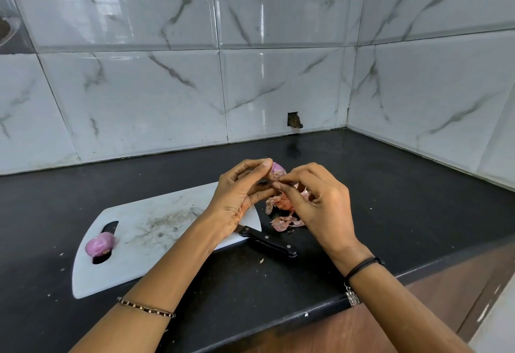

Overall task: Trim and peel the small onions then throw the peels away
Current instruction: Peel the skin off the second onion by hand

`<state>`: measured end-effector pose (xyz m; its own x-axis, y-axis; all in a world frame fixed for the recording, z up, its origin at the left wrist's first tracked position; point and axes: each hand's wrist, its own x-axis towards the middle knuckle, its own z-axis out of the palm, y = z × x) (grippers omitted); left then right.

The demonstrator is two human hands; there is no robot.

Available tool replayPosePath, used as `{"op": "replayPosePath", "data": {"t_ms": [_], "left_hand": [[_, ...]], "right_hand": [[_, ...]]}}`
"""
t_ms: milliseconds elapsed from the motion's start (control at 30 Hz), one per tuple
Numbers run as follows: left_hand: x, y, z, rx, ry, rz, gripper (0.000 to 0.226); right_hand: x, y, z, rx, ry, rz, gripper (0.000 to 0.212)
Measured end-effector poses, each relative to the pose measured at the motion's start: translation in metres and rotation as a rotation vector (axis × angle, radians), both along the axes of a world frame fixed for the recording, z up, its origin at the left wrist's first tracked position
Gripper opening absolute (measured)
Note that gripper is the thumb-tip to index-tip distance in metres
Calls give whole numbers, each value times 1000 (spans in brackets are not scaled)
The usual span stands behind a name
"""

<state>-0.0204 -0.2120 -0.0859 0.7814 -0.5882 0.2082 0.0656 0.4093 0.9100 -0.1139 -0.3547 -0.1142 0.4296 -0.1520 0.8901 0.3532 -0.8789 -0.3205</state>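
1. Small onion (277,170) gripped at the fingertips of the left hand (239,195), thumb across the top, fingers curled underneath. Lifted clear of the counter (395,185).
2. Right hand (316,203) just to the right of it, thumb and forefinger closed narrow on a flap of skin at the small onion's lower side. Other fingers loosely bent below.
3. Both hands touching the small onion, which sits between their fingertips.
4. Heap of pink and orange peels (282,214) on the counter directly below the hands, just off the right end of the cutting board (156,230).
5. Second onion (100,244), purple and bare, lying over the handle slot at the cutting board's left end, well apart from both hands.
6. Knife (269,242) lying under the left wrist, black handle off the board onto the counter, blade mostly hidden.
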Motion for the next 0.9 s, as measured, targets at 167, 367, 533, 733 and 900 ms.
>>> {"op": "replayPosePath", "data": {"t_ms": [167,367,533,733,900], "left_hand": [[-1,0,0,10,-31,38,18],[-3,-2,-1,29,-73,73,9],[0,-1,-3,67,-158,113,19],[1,-1,-7,105,-172,127,21],[-1,-1,-6,99,-131,92,18]], "right_hand": [[-2,3,5,52,40,41,22],[-2,5,5,107,45,23,27],[-2,4,4,131,36,9,20],[-3,6,4,225,79,28,11],[-2,4,4,266,134,2,10]]}}
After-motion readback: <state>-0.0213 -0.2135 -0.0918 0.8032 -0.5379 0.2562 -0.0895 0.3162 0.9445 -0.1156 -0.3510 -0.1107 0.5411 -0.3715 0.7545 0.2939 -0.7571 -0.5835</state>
